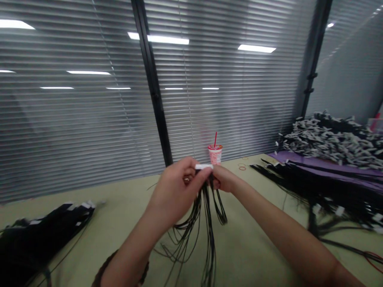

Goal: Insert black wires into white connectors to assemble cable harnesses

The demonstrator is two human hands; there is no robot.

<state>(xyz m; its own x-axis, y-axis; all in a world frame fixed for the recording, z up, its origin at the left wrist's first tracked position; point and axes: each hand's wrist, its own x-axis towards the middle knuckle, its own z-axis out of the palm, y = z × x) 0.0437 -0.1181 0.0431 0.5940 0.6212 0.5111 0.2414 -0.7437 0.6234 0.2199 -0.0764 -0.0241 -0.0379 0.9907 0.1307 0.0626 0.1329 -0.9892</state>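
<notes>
My left hand [178,189] is closed on a white connector [204,166], thumb across its front and fingers behind. Thin black wires [209,223] hang from the connector in loose loops and strands over the table. At the connector's right end, my right hand [222,178] has its fingers curled in against the wires near the connector. Its fingertips are partly hidden behind my left thumb and the wires. Both hands are held above the tabletop, close together.
A pale green table [125,207] runs up to blinds [239,99]. A pink-and-white cup [215,154] with a red straw stands behind my hands. Black wire bundles [50,227] lie left, more black cables [323,187] right, near a heap of white-ended pieces [332,139] on purple material.
</notes>
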